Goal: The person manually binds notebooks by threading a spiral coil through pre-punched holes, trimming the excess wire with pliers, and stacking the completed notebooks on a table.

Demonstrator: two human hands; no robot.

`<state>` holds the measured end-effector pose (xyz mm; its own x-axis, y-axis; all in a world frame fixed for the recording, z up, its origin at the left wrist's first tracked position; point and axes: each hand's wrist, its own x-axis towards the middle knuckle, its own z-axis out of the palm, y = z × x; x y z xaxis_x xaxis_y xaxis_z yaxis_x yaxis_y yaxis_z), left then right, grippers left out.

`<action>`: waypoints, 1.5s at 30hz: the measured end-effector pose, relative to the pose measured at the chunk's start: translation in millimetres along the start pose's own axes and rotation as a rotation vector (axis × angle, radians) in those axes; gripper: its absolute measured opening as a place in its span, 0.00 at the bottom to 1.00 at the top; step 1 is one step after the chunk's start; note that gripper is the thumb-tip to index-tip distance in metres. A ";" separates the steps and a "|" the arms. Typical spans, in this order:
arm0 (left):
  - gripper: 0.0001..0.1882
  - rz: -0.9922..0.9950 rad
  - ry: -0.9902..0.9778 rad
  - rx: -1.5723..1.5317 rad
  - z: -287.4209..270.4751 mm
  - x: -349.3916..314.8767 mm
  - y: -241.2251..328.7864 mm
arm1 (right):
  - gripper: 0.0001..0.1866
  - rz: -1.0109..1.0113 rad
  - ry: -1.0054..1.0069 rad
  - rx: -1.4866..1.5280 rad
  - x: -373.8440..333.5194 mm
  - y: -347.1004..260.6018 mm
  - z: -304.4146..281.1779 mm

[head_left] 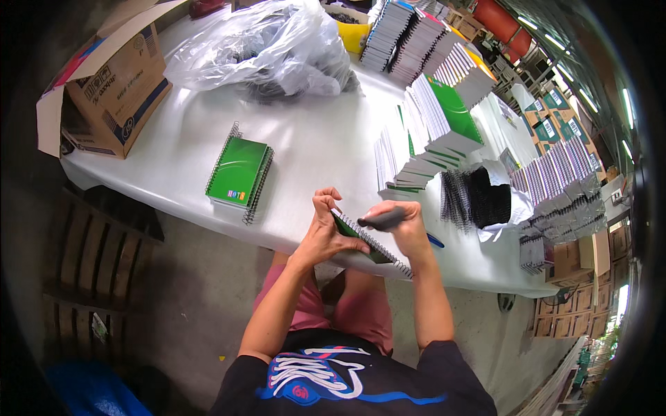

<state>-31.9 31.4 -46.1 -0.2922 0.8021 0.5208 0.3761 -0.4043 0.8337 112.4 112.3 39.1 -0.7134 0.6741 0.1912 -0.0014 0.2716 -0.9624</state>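
Note:
Near the front edge of the table, my left hand (320, 236) is closed on a green spiral notebook (377, 256), its thumb along the cover. The notebook is tilted, and its wire coil (375, 243) faces up, with the end sticking out past the pages at the lower right. My right hand (414, 234) is wrapped round a dark-handled hand tool (383, 219), held over the coil. The tool's working end is too small to make out. To the left lies a small stack of green coiled notebooks (239, 170).
Unbound green-covered book blocks (444, 114) stand in stacks at right, beside black coils (479, 197) and a blue pen (435, 240). A clear plastic bag (267, 48) sits at the back, a cardboard box (118, 90) at far left. Bound notebooks (562, 173) are piled far right.

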 end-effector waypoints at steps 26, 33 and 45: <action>0.24 -0.234 0.484 -0.318 -4.1 -7.6 55.2 | 0.27 0.238 0.298 -1.210 -113.5 39.8 -47.4; 0.33 -0.001 0.458 -0.060 23.6 -19.7 67.3 | 0.23 0.093 0.434 -0.634 -108.7 -36.0 5.1; 0.33 0.200 0.411 0.107 22.1 -17.6 78.4 | 0.21 -0.046 0.309 -0.938 -106.1 -71.7 37.1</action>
<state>22.2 -4.7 6.0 -0.5208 0.4635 0.7169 0.5428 -0.4683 0.6971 162.2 -4.1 80.6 -0.5118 0.7630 0.3949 0.6267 0.6459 -0.4359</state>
